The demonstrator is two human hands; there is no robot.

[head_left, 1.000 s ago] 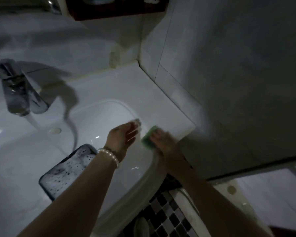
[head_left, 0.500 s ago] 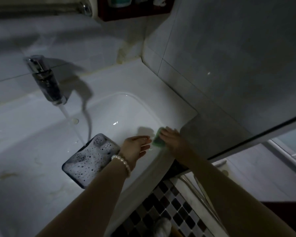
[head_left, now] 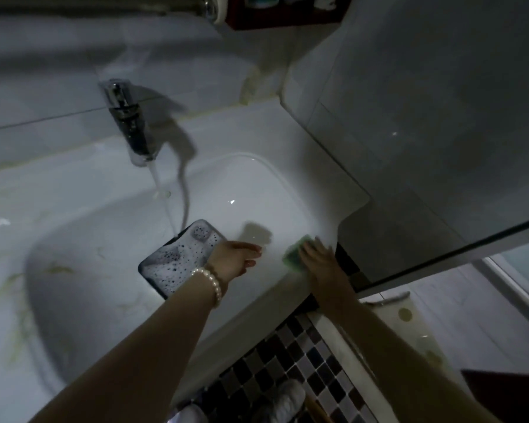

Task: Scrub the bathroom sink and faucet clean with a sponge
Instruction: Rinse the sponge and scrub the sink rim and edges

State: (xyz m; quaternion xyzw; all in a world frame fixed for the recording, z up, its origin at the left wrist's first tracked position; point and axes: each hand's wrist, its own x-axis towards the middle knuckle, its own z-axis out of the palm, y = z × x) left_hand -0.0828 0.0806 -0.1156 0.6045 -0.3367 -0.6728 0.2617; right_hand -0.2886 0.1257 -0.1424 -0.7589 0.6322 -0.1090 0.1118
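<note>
A white sink (head_left: 303, 166) fills the middle of the view, with yellowish streaks on its left side. The chrome faucet (head_left: 129, 123) at the back runs a thin stream of water into the basin. My right hand (head_left: 318, 257) presses a green sponge (head_left: 295, 250) flat against the sink's front right rim, fingers straight on top of it. My left hand (head_left: 234, 259), with a pearl bracelet on the wrist, hovers open over the basin beside the sponge, fingers extended and holding nothing.
A dark rectangular tray (head_left: 180, 257) covered in foam lies in the basin under the water stream. A grey tiled wall (head_left: 425, 117) closes the right side. Checkered floor tiles (head_left: 287, 374) and a white shoe (head_left: 280, 404) show below the sink's front edge.
The view has shifted left, bringing the faucet toward the middle. My right hand has slid the sponge a little along the front right rim. My left hand stays open over the basin.
</note>
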